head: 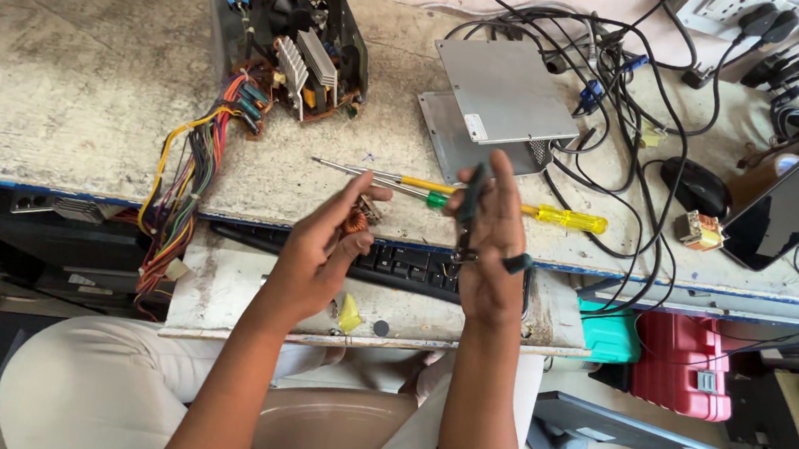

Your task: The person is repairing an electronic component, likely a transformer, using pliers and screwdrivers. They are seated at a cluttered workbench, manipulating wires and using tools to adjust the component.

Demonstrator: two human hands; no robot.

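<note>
The copper coil [355, 221] sat at the centre, pinched in the left hand [316, 256] fingertips so the right hand [491, 246], at three o'clock, fingers closed around pliers [470, 206], could reach it.

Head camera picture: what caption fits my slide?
Left hand holds a small copper coil; right hand holds dark-handled pliers above a worn workbench.

hands above the bench edge
left hand [322, 247] holds a coil [355, 220] left of the right hand [492, 232] gripping pliers [471, 202]; screwdrivers [515, 208] lie behind, the open power supply [285, 44] farther back left.
</note>
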